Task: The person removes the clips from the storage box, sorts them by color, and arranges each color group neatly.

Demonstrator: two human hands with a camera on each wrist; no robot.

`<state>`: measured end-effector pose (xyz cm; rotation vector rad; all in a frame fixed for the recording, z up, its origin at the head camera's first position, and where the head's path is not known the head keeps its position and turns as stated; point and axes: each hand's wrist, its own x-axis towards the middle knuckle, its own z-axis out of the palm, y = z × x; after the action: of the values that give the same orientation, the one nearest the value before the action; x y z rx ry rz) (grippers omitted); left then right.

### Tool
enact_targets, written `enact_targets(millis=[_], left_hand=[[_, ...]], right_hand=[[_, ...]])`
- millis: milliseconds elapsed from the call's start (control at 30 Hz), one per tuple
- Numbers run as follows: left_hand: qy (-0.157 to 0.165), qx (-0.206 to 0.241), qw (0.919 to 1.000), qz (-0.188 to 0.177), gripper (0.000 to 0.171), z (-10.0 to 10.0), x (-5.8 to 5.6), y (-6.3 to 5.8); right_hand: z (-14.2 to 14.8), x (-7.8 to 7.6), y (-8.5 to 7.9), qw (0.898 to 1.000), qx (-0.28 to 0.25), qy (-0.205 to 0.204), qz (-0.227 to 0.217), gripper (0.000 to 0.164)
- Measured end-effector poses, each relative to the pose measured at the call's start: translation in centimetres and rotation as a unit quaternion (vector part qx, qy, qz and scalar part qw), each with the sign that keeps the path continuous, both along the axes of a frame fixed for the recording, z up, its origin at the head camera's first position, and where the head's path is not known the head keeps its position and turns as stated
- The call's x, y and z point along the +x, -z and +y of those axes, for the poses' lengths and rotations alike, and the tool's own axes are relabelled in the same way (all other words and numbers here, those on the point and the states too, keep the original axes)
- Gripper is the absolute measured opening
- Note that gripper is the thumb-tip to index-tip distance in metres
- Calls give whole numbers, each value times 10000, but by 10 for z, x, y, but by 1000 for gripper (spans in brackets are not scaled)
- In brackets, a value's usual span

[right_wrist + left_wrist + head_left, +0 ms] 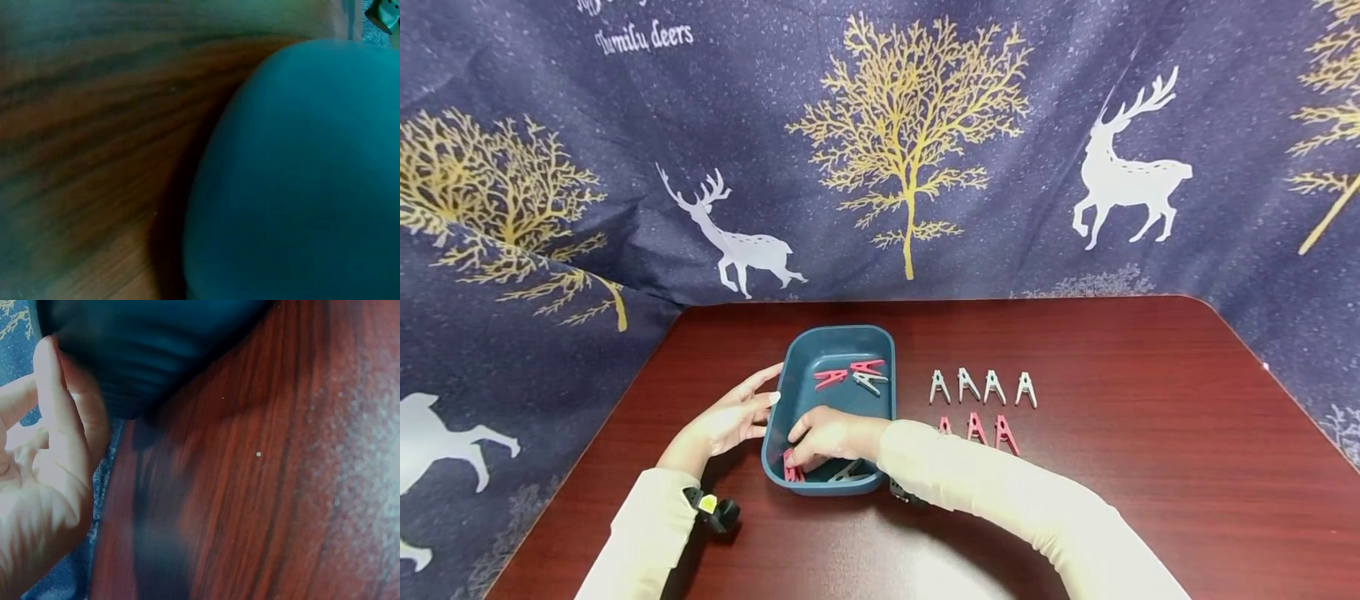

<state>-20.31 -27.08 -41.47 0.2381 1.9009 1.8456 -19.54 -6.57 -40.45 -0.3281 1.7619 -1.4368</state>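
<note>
Pinching a red peg (790,471) with the right hand (831,437) inside the blue box (842,344) at near left; touching its left side with the left hand (728,422), straight-fingered.

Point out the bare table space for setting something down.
Free: tabletop right of the clothespin rows, and behind them to the deer-print cloth; also in front of the blue bin, between the sleeves. Crowded: inside the bin, with clothespins and the right hand.
</note>
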Motion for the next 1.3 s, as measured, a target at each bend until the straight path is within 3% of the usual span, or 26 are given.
enact_targets(millis=[333,533,667,900,1300], left_hand=[[-49,-90,9999,-17,61,0,0,-1],[-67,-127,9999,30,61,0,1,-1],[-78,-152,9998,38,60,1,0,-1],[-69,-94,9999,8,60,0,-2,3],[-131,-33,9999,-58,59,2,0,2]], right_hand=[[2,5,0,9992,-96,-312,-230,8],[9,6,-4,9972,65,-703,-240,16],[14,5,-7,9968,31,-756,-244,19],[21,5,-12,9978,-350,-446,-353,20],[30,5,-23,9949,-809,527,-298,17]])
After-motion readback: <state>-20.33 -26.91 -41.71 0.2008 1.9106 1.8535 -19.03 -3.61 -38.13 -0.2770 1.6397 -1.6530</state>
